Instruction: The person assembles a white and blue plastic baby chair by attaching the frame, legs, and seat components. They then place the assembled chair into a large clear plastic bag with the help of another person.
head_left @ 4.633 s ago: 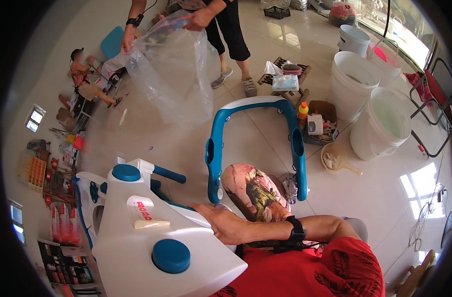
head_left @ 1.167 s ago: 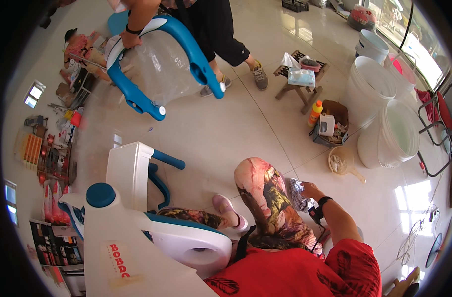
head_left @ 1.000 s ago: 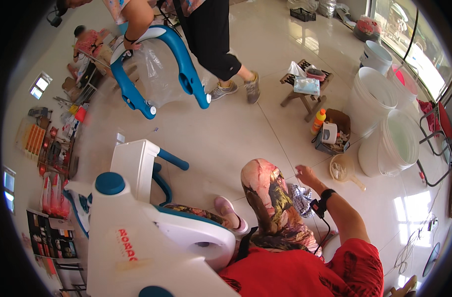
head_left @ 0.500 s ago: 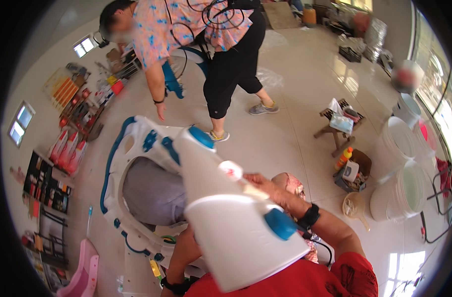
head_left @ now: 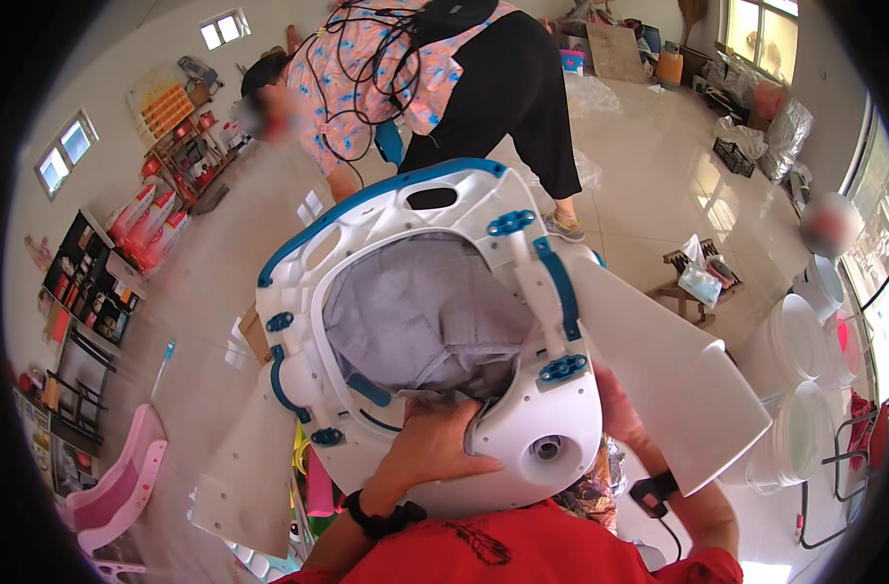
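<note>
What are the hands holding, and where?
A white plastic seat frame: the left hand grips its opening's near rim; the right hand is at its right edge, grip hidden.

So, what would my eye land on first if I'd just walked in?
Probably the big white plastic frame in the middle, grey cloth filling its opening. The left hand grips the opening's near edge; the right hand, partly hidden, is at the frame's right side. Beyond it, at the top, a co-worker bends forward, black cables looped across the back.
</note>
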A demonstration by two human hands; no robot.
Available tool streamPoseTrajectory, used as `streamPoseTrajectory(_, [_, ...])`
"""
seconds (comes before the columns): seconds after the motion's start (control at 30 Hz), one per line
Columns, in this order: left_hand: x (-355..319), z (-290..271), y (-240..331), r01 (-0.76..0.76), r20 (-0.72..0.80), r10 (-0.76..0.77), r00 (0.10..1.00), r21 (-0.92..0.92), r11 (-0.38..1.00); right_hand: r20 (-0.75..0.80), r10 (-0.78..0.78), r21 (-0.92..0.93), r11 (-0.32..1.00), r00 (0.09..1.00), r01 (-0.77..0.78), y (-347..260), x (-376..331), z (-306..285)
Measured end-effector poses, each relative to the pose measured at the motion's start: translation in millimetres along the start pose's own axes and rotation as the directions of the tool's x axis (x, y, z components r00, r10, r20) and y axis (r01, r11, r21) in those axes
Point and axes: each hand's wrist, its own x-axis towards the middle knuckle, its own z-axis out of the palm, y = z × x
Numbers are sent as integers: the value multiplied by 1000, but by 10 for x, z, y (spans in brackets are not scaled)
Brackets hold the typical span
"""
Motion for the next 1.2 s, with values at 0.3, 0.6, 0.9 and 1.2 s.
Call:
streamPoseTrajectory(0.3, [346, -19, 125, -47, 155, 59, 986, -79, 996, -208, -292, -354, 912, 933, 207, -1011, -675, -416])
streamPoseTrajectory(0.6, [289, -35, 59, -119, 223, 123, 967, -33, 992, -172, -284, -674, 732, 943, 97, -1281, -1025, -330])
streamPoseTrajectory(0.9, [-244, -569, -343, -410, 10, 409, 912, 43, 911, -208, -347, -716, 691, 915, 99, -1174, -1163, -133])
streamPoseTrajectory(1.2, [-1162, -730, -911, -216, -327, 34, 945, -541, 813, -203, -375, -708, 694, 904, 129, -1143, -1203, -120])
